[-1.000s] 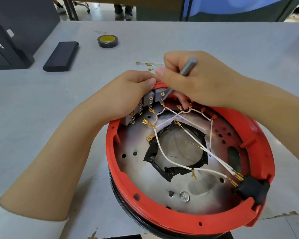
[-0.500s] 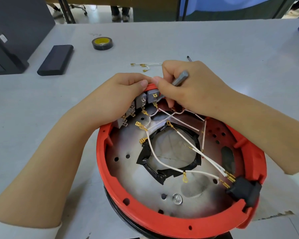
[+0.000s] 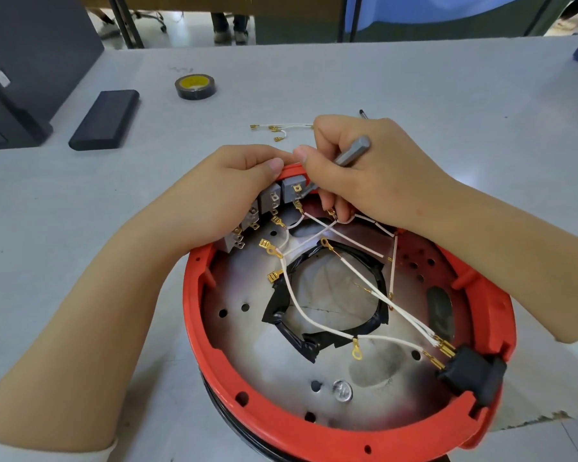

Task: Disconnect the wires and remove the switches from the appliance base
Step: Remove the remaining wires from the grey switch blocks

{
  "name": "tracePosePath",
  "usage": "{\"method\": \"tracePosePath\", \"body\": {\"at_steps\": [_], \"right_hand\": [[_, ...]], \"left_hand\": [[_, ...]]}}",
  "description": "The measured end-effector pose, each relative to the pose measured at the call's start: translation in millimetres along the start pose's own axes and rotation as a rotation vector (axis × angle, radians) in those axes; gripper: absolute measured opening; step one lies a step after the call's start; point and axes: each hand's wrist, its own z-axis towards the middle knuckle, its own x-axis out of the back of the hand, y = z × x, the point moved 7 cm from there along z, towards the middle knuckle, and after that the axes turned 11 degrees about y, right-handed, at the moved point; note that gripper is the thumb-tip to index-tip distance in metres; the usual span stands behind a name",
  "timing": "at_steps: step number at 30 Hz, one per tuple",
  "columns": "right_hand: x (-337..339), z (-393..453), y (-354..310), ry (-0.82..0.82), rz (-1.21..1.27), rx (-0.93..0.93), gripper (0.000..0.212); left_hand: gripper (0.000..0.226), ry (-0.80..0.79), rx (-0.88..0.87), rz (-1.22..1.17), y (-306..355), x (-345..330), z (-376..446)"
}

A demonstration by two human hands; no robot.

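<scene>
The round appliance base [image 3: 214, 345] has a red rim and a bare metal floor, and lies upside down on the grey table. A row of grey switches [image 3: 271, 198] sits inside its far-left rim. My left hand [image 3: 234, 191] grips the rim over those switches. My right hand [image 3: 357, 168] holds a grey metal tool [image 3: 354, 150] whose tip meets the rightmost switch. White wires [image 3: 301, 308] with brass terminals run loose across the floor to a black socket [image 3: 474, 371] at the right.
Loose white wires [image 3: 281, 128] lie on the table behind my hands. A roll of black tape [image 3: 195, 86], a flat black block [image 3: 106, 119] and a dark case [image 3: 20, 68] sit at the back left. A thin black rod end [image 3: 363, 113] shows behind my right hand.
The view has shifted a little, so the base sits lower and further left in frame. Both hands keep their hold at the switches, with the tool still at the rightmost one.
</scene>
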Motion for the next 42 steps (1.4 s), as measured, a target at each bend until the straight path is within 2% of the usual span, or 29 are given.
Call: {"method": "tracePosePath", "body": {"at_steps": [6, 11, 22, 31, 42], "right_hand": [[-2, -1, -2, -0.014, -0.017, 0.042, 0.033], [-5, 9, 3, -0.052, 0.074, -0.059, 0.034], [-17, 27, 5, -0.196, 0.07, -0.16, 0.035], [-8, 12, 3, -0.041, 0.075, -0.064, 0.034], [-11, 19, 6, -0.098, 0.094, -0.152, 0.033]], "left_hand": [[0.03, 0.004, -0.007, 0.025, -1, 0, 1], [0.031, 0.006, -0.007, 0.029, 2, 0, 2], [0.029, 0.047, 0.003, 0.102, 2, 4, 2], [0.03, 0.033, -0.007, 0.039, 3, 2, 1], [0.028, 0.042, -0.005, 0.076, 2, 2, 3]]}}
